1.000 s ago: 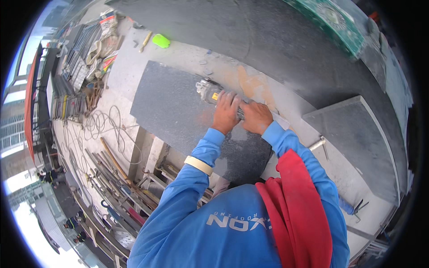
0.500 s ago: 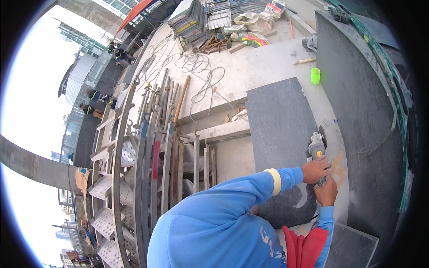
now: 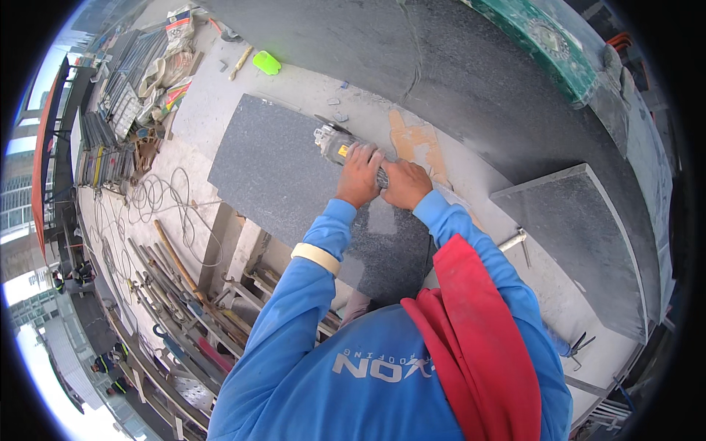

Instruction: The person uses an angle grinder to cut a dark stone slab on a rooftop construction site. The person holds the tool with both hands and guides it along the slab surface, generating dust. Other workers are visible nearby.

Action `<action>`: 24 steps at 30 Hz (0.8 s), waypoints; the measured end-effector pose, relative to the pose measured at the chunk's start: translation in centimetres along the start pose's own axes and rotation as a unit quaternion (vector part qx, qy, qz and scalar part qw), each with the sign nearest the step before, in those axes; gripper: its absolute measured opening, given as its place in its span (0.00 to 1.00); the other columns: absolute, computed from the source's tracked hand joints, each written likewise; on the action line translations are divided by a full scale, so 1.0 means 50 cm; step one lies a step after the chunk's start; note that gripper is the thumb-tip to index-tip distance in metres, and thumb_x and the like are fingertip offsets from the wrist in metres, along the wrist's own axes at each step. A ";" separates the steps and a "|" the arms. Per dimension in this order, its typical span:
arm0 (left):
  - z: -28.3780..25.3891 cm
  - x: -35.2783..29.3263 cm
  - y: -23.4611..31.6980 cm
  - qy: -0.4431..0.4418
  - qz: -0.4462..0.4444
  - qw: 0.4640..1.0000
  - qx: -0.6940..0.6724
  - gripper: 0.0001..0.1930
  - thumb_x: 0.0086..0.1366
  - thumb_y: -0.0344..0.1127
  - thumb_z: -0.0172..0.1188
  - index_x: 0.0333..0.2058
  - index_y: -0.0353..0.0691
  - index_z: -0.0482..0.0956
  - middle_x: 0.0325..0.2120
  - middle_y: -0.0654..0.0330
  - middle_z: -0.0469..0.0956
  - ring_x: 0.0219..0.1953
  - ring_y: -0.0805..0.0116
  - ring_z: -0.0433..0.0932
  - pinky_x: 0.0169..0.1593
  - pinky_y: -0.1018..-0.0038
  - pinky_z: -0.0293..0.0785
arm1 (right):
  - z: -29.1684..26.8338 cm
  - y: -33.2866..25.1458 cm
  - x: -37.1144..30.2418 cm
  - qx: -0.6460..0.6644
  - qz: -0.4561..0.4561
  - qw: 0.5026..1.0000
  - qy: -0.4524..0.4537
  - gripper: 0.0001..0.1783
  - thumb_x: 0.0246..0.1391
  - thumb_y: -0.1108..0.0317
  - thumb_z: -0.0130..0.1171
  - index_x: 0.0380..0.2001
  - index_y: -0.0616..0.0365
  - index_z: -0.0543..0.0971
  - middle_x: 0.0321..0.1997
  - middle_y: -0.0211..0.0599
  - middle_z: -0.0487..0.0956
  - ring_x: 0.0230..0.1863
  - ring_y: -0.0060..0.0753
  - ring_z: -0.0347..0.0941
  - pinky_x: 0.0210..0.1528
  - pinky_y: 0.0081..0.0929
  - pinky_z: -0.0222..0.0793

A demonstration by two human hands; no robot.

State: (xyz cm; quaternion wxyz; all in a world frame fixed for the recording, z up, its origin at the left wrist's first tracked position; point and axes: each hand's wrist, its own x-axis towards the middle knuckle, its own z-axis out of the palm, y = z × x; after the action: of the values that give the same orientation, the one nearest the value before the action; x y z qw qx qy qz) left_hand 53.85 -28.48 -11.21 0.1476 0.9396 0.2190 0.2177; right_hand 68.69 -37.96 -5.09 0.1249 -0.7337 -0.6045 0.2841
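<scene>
An angle grinder (image 3: 333,144) lies along the right-hand edge of a dark grey stone slab (image 3: 261,165), its disc (image 3: 332,123) turned toward the pale floor side. My left hand (image 3: 359,175) is wrapped over the grinder's body. Behind it, my right hand (image 3: 406,183) grips the rear end of the same tool, and the two hands touch. Whether the disc is spinning or cutting into the stone, I cannot tell. Beneath my hands the slab carries a lighter, dusty patch (image 3: 382,218).
A dark stone panel (image 3: 368,44) stands along the right, with another slab (image 3: 581,235) leaning there. Beyond the work slab are a bright green cup (image 3: 266,62) and a hammer (image 3: 240,63). Metal poles (image 3: 173,272) and looped cable (image 3: 176,202) lie on the left.
My view has turned, so the slab, grinder and both hands now appear farther left and my arms reach straight up the picture. Both hands keep hold of the grinder.
</scene>
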 end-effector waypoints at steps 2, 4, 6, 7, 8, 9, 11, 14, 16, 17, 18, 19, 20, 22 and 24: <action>-0.001 0.007 0.015 -0.007 0.002 1.000 -0.001 0.35 0.45 0.31 0.75 0.55 0.38 0.74 0.54 0.48 0.75 0.60 0.44 0.73 0.72 0.45 0.63 | -0.009 0.002 -0.013 0.001 0.001 1.000 -0.001 0.25 0.46 0.67 0.71 0.49 0.60 0.80 0.43 0.57 0.85 0.47 0.60 0.83 0.53 0.51 0.79; -0.002 0.003 0.036 -0.010 0.001 1.000 -0.005 0.34 0.46 0.32 0.75 0.55 0.38 0.74 0.54 0.48 0.75 0.60 0.44 0.74 0.71 0.44 0.63 | -0.018 0.007 -0.037 0.001 0.005 1.000 -0.001 0.24 0.45 0.68 0.71 0.48 0.61 0.80 0.41 0.57 0.84 0.46 0.60 0.83 0.51 0.51 0.79; 0.007 0.000 0.067 -0.007 0.006 1.000 -0.010 0.34 0.47 0.31 0.74 0.55 0.37 0.74 0.54 0.47 0.75 0.60 0.44 0.74 0.71 0.44 0.63 | -0.028 0.019 -0.071 -0.001 0.005 1.000 0.002 0.23 0.45 0.68 0.71 0.47 0.61 0.81 0.40 0.56 0.84 0.45 0.60 0.84 0.50 0.51 0.78; 0.012 0.000 0.080 -0.004 0.006 1.000 -0.012 0.34 0.47 0.31 0.74 0.55 0.37 0.74 0.54 0.47 0.75 0.60 0.43 0.74 0.71 0.44 0.63 | -0.033 0.024 -0.082 -0.003 0.007 1.000 0.003 0.23 0.45 0.68 0.71 0.47 0.61 0.81 0.40 0.56 0.84 0.45 0.60 0.84 0.50 0.52 0.78; 0.014 -0.002 0.089 -0.002 0.004 1.000 -0.013 0.33 0.48 0.30 0.73 0.56 0.38 0.75 0.54 0.48 0.75 0.59 0.44 0.74 0.72 0.44 0.62 | -0.034 0.027 -0.089 -0.003 0.009 1.000 0.000 0.23 0.45 0.69 0.71 0.47 0.61 0.81 0.40 0.56 0.84 0.45 0.60 0.84 0.50 0.52 0.78; 0.018 -0.001 0.097 0.001 0.000 1.000 -0.014 0.32 0.49 0.28 0.72 0.56 0.39 0.75 0.54 0.49 0.75 0.59 0.46 0.74 0.72 0.44 0.62 | -0.036 0.031 -0.094 -0.004 0.010 1.000 -0.002 0.24 0.45 0.69 0.70 0.48 0.61 0.80 0.40 0.56 0.84 0.45 0.60 0.84 0.49 0.52 0.78; 0.021 0.001 0.099 0.008 -0.001 1.000 -0.012 0.32 0.49 0.28 0.71 0.56 0.39 0.75 0.54 0.49 0.75 0.59 0.45 0.74 0.72 0.44 0.62 | -0.036 0.036 -0.094 -0.005 0.009 1.000 -0.002 0.24 0.45 0.70 0.70 0.48 0.60 0.80 0.40 0.55 0.84 0.45 0.60 0.84 0.49 0.53 0.78; 0.020 0.002 0.077 0.009 0.007 1.000 -0.001 0.33 0.48 0.30 0.74 0.55 0.38 0.74 0.54 0.47 0.76 0.59 0.42 0.74 0.70 0.44 0.63 | -0.024 0.031 -0.076 0.005 0.006 1.000 0.002 0.23 0.46 0.71 0.68 0.48 0.60 0.81 0.39 0.54 0.85 0.45 0.59 0.84 0.50 0.53 0.78; 0.022 0.002 0.057 0.008 0.012 1.000 0.006 0.33 0.48 0.30 0.74 0.55 0.38 0.74 0.54 0.47 0.76 0.59 0.42 0.74 0.70 0.44 0.63 | -0.013 0.029 -0.063 0.018 0.003 1.000 0.015 0.22 0.46 0.72 0.67 0.48 0.60 0.81 0.39 0.54 0.85 0.45 0.59 0.84 0.51 0.53 0.78; 0.022 0.001 0.047 0.009 0.011 1.000 0.004 0.33 0.47 0.29 0.74 0.55 0.39 0.74 0.54 0.48 0.76 0.59 0.42 0.74 0.70 0.44 0.63 | -0.007 0.027 -0.054 0.022 0.007 1.000 0.014 0.21 0.46 0.72 0.67 0.48 0.61 0.81 0.39 0.54 0.85 0.45 0.59 0.84 0.51 0.52 0.78; 0.023 0.001 0.038 0.011 0.008 1.000 0.003 0.33 0.47 0.29 0.73 0.55 0.39 0.74 0.54 0.48 0.76 0.58 0.43 0.74 0.70 0.44 0.63 | -0.001 0.024 -0.043 0.024 0.006 1.000 0.017 0.21 0.47 0.72 0.66 0.47 0.61 0.81 0.39 0.54 0.86 0.46 0.58 0.84 0.52 0.52 0.78; 0.022 0.002 0.030 0.014 0.008 1.000 0.000 0.33 0.47 0.28 0.73 0.55 0.40 0.75 0.54 0.49 0.75 0.58 0.44 0.74 0.70 0.44 0.63 | 0.004 0.023 -0.033 0.024 0.005 1.000 0.018 0.20 0.47 0.73 0.66 0.47 0.61 0.81 0.39 0.54 0.86 0.46 0.58 0.84 0.52 0.52 0.79; 0.021 0.004 0.022 0.010 0.006 1.000 0.000 0.33 0.47 0.28 0.73 0.55 0.40 0.75 0.54 0.49 0.75 0.58 0.44 0.74 0.70 0.44 0.63 | 0.008 0.023 -0.024 0.028 0.003 0.999 0.016 0.20 0.47 0.73 0.66 0.47 0.61 0.81 0.39 0.53 0.86 0.46 0.58 0.84 0.52 0.52 0.79; 0.015 0.008 0.014 0.004 0.006 1.000 -0.001 0.34 0.46 0.28 0.73 0.55 0.40 0.74 0.54 0.49 0.75 0.58 0.44 0.74 0.71 0.44 0.63 | 0.011 0.020 -0.010 0.027 -0.003 1.000 0.011 0.20 0.47 0.73 0.66 0.47 0.61 0.81 0.40 0.53 0.86 0.47 0.57 0.84 0.52 0.52 0.79; 0.009 0.010 0.021 -0.002 0.003 1.000 -0.006 0.34 0.46 0.28 0.73 0.55 0.39 0.74 0.54 0.49 0.75 0.58 0.44 0.74 0.71 0.44 0.63 | 0.007 0.021 -0.015 0.022 -0.016 1.000 0.012 0.23 0.46 0.71 0.68 0.49 0.59 0.81 0.39 0.55 0.85 0.46 0.60 0.84 0.50 0.53 0.78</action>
State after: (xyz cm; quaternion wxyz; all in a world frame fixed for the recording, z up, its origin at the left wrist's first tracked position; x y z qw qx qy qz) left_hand 54.82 -29.24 -11.04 0.1532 0.9396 0.2146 0.2180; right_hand 69.24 -39.00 -5.73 0.1532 -0.7244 -0.6081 0.2864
